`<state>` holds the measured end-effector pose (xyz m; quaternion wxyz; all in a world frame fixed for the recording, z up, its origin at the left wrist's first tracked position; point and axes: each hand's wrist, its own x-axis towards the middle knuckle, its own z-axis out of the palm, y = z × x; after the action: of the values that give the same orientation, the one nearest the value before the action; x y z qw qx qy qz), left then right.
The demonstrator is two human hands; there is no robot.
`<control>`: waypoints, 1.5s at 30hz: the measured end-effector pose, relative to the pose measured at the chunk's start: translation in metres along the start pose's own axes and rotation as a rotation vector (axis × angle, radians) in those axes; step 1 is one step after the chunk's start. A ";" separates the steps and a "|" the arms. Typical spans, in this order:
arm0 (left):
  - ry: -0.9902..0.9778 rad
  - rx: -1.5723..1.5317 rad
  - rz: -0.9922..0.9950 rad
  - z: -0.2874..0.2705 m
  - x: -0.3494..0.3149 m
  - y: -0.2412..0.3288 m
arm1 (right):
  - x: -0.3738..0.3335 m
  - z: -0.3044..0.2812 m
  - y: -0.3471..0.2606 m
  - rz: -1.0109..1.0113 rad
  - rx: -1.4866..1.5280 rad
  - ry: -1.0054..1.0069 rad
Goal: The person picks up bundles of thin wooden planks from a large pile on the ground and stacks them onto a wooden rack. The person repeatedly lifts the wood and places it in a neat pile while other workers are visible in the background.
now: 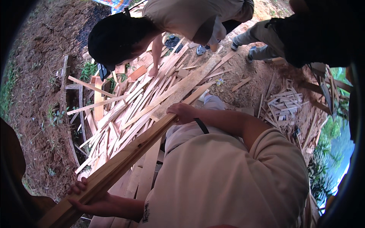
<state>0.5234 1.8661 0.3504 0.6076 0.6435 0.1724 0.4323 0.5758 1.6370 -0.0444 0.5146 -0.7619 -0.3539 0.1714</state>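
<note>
A long wooden plank slants across my front from the lower left up toward the middle, with a dark seam along its side; I cannot tell whether it is one piece or two laid together. At its lower end my left hand is wrapped round it, the fingertips over the far edge and the thumb on the near side. My right hand, with a black band at the wrist, grips the plank farther up. Beyond it lies a heap of thin wooden strips. A wide rough board rests on the heap's right side.
A co-worker in a black cap bends over the heap, one hand down at the strips. Another person's grey-trousered legs stand at the far right. Short wood pieces lie piled right. A brown earth bank rises left.
</note>
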 end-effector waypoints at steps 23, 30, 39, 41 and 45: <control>-1.123 -0.442 -0.122 -0.013 -0.059 -0.064 | -0.172 -0.025 0.002 0.368 -0.165 0.557; -1.681 -0.440 0.255 0.056 -0.075 -0.076 | -0.264 -0.054 0.005 0.552 -0.187 0.625; -2.140 -0.541 0.003 0.164 -0.161 -0.068 | -0.380 -0.081 0.024 0.754 -0.158 0.721; -2.287 -0.428 0.080 0.195 -0.180 -0.056 | -0.407 -0.085 0.034 0.779 -0.097 0.763; -2.294 -0.519 0.402 0.262 -0.244 -0.022 | -0.459 -0.114 0.048 0.765 -0.092 0.925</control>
<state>0.5922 1.5225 0.2744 0.4404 0.5279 -0.6677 -0.2856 0.3478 1.2222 -0.0886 0.4834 -0.8522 0.1989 -0.0206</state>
